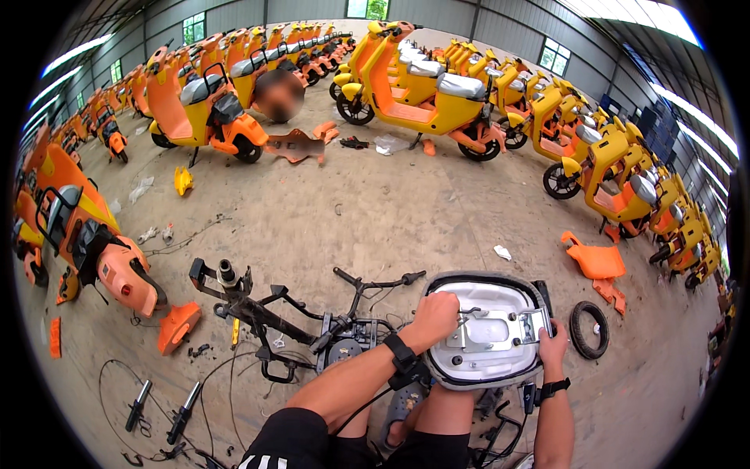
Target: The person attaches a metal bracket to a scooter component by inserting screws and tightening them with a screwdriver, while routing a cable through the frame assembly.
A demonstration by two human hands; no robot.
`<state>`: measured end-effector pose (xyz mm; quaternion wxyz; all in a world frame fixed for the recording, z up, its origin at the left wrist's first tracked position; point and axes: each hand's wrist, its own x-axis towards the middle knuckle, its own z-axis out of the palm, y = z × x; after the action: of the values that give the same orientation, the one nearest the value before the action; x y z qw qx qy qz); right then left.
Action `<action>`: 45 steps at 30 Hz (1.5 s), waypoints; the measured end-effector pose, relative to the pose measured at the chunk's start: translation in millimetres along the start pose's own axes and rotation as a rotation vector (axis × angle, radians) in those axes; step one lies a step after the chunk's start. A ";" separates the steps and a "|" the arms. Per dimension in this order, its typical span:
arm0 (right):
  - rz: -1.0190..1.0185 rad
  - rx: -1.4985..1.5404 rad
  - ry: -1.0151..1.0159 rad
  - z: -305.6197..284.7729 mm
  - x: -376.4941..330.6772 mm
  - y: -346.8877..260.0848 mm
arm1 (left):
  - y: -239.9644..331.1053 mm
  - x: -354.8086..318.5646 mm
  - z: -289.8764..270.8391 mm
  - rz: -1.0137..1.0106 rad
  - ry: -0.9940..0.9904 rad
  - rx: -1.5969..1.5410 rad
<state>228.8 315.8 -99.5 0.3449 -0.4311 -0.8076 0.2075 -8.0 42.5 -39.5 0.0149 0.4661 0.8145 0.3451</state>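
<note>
Scooter seat [484, 301], pale underside up, lies over the thighs [447, 408], a touch longer nine-to-three than twelve-to-six, its metal bracket [534, 323] running roughly from eight o'clock to two. Left hand [435, 314] curled in a fist over the ten o'clock part, thin metal piece [469, 311] poking out toward three, loose or fixed cannot tell; right hand [554, 344] nearer the bracket's plate end, fingers closed on the rim at three. From left fist, bracket's middle bears four o'clock; black scooter frame [273, 319] off at nine.
</note>
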 end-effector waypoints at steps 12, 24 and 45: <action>-0.024 0.040 0.021 8.9 4.4 24.0 | -20.4 -6.5 -31.9 -0.130 0.099 -0.099; 0.109 0.086 -0.042 -4.9 -1.1 -0.6 | -46.7 -19.1 -49.8 -0.290 -0.110 -0.156; -0.290 -0.401 0.116 -12.9 -18.6 -18.7 | -30.5 -16.4 -34.6 -0.236 0.119 -0.214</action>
<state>235.2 290.5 -85.9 0.3242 -0.3818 -0.8649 -0.0335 -33.6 0.9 -35.7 0.0565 0.3417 0.8217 0.4526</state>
